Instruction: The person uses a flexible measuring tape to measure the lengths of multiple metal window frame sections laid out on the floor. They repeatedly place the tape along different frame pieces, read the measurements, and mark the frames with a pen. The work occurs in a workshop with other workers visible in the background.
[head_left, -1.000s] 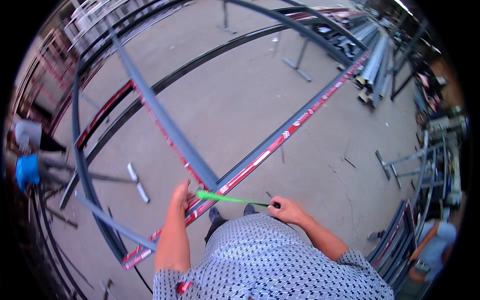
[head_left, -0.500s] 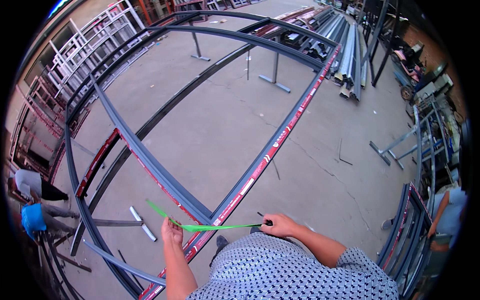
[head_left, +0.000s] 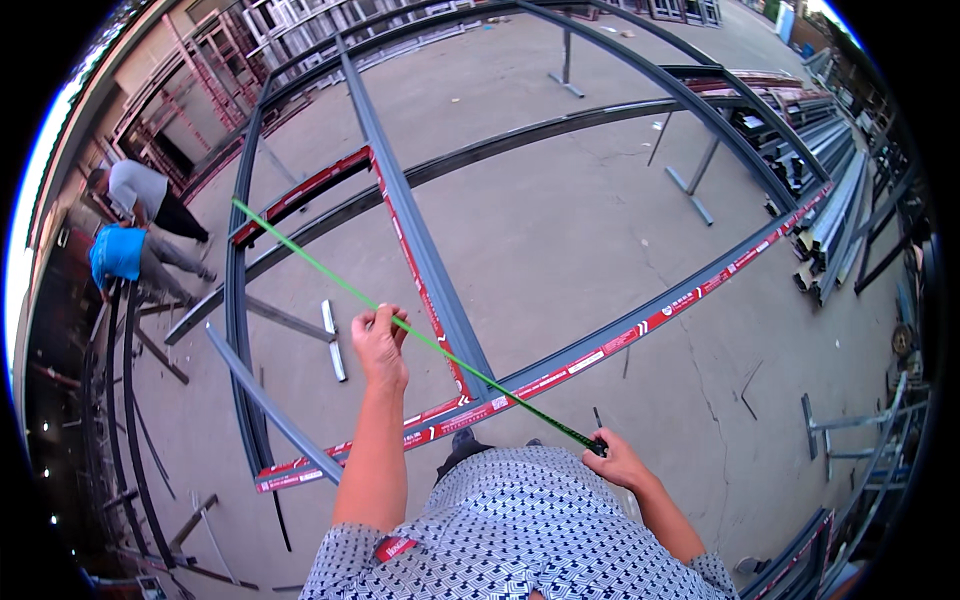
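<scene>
Item: green measuring tape [head_left: 400, 322], drawn taut on a slant above the grey metal frame [head_left: 420, 250] that rests on stands over the concrete floor [head_left: 560, 240]. Your left hand [head_left: 380, 345] is raised over the frame's centre bar, fingers pinched on the tape partway along; the tape's far end runs on past it to the frame's left rail. Your right hand [head_left: 618, 462], at the frame's near red-taped rail [head_left: 640, 330], is clenched around the tape's case. Risk, as judged: a loosened pinch would let the tape snap back or sag, spoiling the reading. Containers: none in view. Two people [head_left: 135, 225] crouch beyond the frame's left side.
</scene>
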